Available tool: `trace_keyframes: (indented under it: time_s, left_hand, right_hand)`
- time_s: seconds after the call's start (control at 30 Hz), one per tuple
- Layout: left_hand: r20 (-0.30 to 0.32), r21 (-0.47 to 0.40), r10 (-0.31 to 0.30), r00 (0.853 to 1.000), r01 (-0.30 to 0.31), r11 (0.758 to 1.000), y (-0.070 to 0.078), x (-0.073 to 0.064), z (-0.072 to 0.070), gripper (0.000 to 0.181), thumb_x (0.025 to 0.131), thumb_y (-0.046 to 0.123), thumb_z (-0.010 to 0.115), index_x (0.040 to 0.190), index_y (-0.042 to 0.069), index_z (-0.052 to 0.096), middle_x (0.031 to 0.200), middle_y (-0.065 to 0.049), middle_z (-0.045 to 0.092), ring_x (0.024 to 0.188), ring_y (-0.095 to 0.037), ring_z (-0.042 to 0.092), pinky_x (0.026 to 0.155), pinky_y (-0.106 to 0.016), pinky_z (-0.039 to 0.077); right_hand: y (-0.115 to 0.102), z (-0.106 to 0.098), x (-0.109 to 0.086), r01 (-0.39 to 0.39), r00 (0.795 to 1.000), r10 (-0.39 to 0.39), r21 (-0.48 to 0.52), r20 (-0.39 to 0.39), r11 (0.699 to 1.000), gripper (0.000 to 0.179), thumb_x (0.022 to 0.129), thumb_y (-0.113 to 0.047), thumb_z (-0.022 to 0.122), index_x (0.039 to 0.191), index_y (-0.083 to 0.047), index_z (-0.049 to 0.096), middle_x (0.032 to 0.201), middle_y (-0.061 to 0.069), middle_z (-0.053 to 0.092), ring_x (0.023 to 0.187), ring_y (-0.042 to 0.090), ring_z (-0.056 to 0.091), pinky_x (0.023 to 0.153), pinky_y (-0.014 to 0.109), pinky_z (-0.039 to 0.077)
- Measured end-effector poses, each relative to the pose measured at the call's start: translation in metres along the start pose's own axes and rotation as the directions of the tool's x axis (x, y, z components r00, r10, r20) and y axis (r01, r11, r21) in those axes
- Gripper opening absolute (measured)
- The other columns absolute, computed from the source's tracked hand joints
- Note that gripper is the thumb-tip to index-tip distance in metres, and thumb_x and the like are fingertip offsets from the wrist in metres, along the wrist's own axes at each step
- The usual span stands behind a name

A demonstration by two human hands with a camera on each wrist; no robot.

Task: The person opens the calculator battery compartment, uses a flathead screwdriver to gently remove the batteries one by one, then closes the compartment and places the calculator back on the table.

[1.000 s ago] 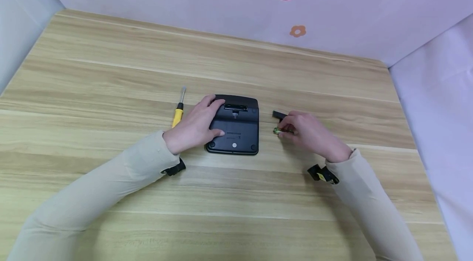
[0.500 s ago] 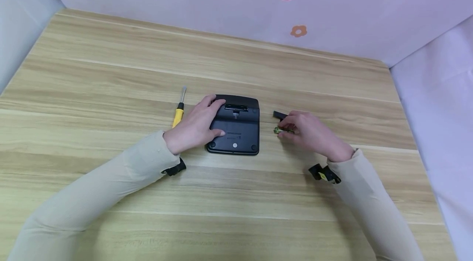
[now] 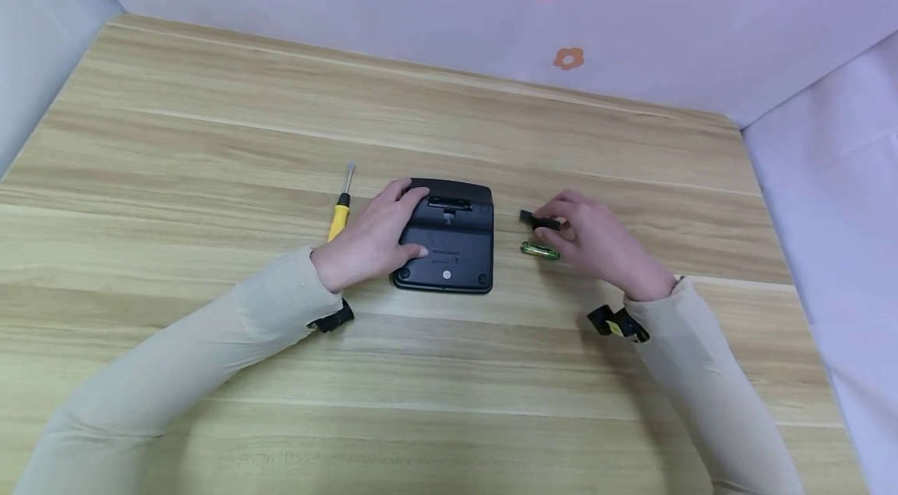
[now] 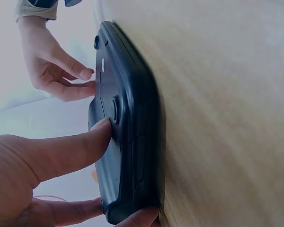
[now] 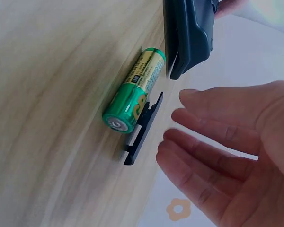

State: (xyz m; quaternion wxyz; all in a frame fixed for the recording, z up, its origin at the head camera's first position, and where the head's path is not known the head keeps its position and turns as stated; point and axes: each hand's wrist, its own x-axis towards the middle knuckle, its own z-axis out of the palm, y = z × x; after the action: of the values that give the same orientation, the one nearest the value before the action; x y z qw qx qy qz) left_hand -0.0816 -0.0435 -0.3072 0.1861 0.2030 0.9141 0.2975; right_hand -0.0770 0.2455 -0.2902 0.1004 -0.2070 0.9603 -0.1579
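Black plastic forms the device [image 3: 459, 253], which lies on the table [image 3: 393, 401] with its back upward and a slot [image 3: 450, 203] showing on its far part. The left hand [image 3: 368, 238] holds it from the left: the thumb presses on the back, and fingers meet the far left edge. To the right of the device, the right hand [image 3: 596, 238] is relaxed, thumb and fingers slightly bent and spread. A dark strip [image 5: 145, 128] lies just left of its fingertips; the right wrist view shows a gap between them. A green battery [image 3: 539, 250] lies on its side, just near of the strip. A yellow screwdriver [image 3: 340, 220] lies left of the device, its shaft pointing far.
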Motion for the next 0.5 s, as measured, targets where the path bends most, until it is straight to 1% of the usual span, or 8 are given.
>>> trace_keyframes:
  time_s: [0.17, 0.33, 0.5]
  left_hand:
    - [-0.003, 0.004, 0.004, 1.000, -0.004, 1.000, -0.0003, -0.0007, 0.0000, 0.076, 0.084, 0.018, 0.074, 0.146, 0.001, 0.034, 0.153, -0.025, 0.024, 0.138, -0.039, 0.032, 0.112, -0.049, 0.031]
    - [0.002, 0.000, -0.002, 1.000, 0.002, 1.000, -0.0007, 0.0000, 0.0001, 0.075, 0.085, 0.018, 0.074, 0.146, 0.002, 0.034, 0.154, -0.024, 0.024, 0.139, -0.038, 0.032, 0.112, -0.047, 0.031]
    - [0.002, 0.001, 0.000, 1.000, 0.000, 1.000, 0.0000, -0.0008, -0.0006, 0.076, 0.085, 0.018, 0.074, 0.146, 0.002, 0.033, 0.154, -0.024, 0.023, 0.138, -0.038, 0.032, 0.112, -0.048, 0.031]
  right_hand:
    - [0.0015, 0.0029, 0.0006, -0.015, 1.000, 0.015, -0.039, -0.002, 0.999, 0.032, 0.092, -0.013, 0.064, 0.118, 0.004, 0.063, 0.120, 0.020, 0.059, 0.091, 0.032, 0.065, 0.079, 0.047, 0.054]
    - [0.0017, 0.0064, 0.0028, -0.019, 1.000, 0.020, -0.077, 0.001, 0.997, 0.034, 0.091, -0.014, 0.065, 0.120, 0.005, 0.063, 0.120, 0.020, 0.060, 0.099, 0.034, 0.063, 0.085, 0.048, 0.051]
    - [0.0002, 0.0074, 0.0052, -0.035, 0.999, 0.037, -0.073, 0.019, 0.997, 0.034, 0.092, -0.014, 0.064, 0.120, 0.005, 0.063, 0.118, 0.020, 0.061, 0.103, 0.034, 0.062, 0.087, 0.048, 0.050]
